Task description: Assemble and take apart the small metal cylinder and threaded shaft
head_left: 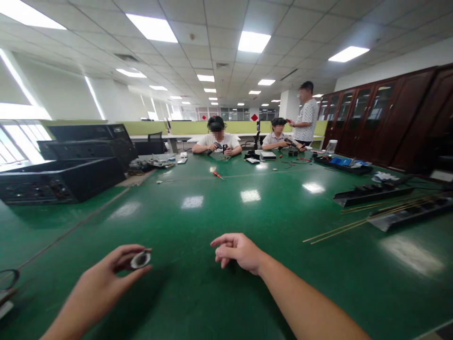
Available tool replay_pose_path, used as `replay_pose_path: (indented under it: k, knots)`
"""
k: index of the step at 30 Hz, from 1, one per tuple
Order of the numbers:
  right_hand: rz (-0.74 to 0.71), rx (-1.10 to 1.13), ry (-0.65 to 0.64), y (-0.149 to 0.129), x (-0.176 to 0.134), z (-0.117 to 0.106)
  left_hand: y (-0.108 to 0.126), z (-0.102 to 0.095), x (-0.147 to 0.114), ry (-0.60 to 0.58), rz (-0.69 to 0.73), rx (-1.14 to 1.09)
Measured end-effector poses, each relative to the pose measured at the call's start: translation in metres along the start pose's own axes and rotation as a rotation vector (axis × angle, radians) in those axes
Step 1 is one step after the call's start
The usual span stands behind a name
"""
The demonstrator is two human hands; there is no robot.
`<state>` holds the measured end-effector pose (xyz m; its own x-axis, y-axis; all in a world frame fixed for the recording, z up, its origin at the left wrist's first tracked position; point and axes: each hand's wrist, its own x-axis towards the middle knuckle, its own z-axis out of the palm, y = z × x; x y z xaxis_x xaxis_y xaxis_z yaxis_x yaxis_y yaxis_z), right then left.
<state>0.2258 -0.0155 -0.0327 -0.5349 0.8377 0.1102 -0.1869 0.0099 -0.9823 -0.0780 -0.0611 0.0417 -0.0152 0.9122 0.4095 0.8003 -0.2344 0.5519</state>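
Low on the left, my left hand [102, 278] is closed around a small round part [140, 260] with a pale rim and a dark middle. Thumb and fingers grip it from its sides, above the green table [198, 297]; its exact kind cannot be made out. My right hand [242, 252] hovers over the tabletop near the middle. Its index finger is stretched out and the other fingers are loosely bent and apart, with nothing visible in them. A gap of bare table lies between the two hands.
Dark computer cases [95, 182] stand at the left. An orange-handled screwdriver [218, 175] lies farther back. To the right are metal channels [375, 194] and thin brass-coloured rods [336, 232]. Two people [221, 140] sit working across the table; another person [306, 118] stands behind.
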Motion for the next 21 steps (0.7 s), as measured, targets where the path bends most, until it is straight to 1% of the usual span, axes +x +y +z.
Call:
replay_pose_path:
  k: [1, 2, 4, 6, 7, 9, 12, 15, 18, 21]
  knots:
    - [-0.028, -0.040, 0.065, 0.001, 0.001, -0.004, 0.009, 0.013, 0.009, -0.114, 0.039, -0.013]
    - [-0.058, -0.114, 0.137, 0.002, 0.002, -0.010, 0.021, 0.028, 0.016, -0.193, 0.098, -0.047]
    - [-0.114, -0.385, 0.295, 0.005, 0.002, -0.020, 0.045, 0.061, 0.027, -0.311, 0.205, -0.104]
    - [-0.142, -0.604, 0.369, 0.007, 0.000, -0.028, 0.062, 0.091, 0.031, -0.373, 0.263, -0.161]
    - [-0.150, -0.671, 0.374, 0.008, -0.001, -0.031, 0.066, 0.103, 0.031, -0.386, 0.281, -0.185]
    - [-0.176, -0.749, 0.359, 0.009, -0.004, -0.032, 0.067, 0.122, 0.029, -0.404, 0.294, -0.222]
    - [-0.211, -0.800, 0.316, 0.009, -0.007, -0.026, 0.057, 0.135, 0.025, -0.449, 0.278, -0.261]
    - [-0.220, -0.868, 0.285, 0.009, -0.008, -0.019, 0.050, 0.138, 0.023, -0.483, 0.244, -0.316]
    - [-0.204, -0.889, 0.306, 0.009, -0.007, -0.015, 0.048, 0.140, 0.024, -0.477, 0.177, -0.410]
    - [-0.194, -0.859, 0.320, 0.007, -0.006, -0.013, 0.048, 0.142, 0.025, -0.460, 0.101, -0.503]
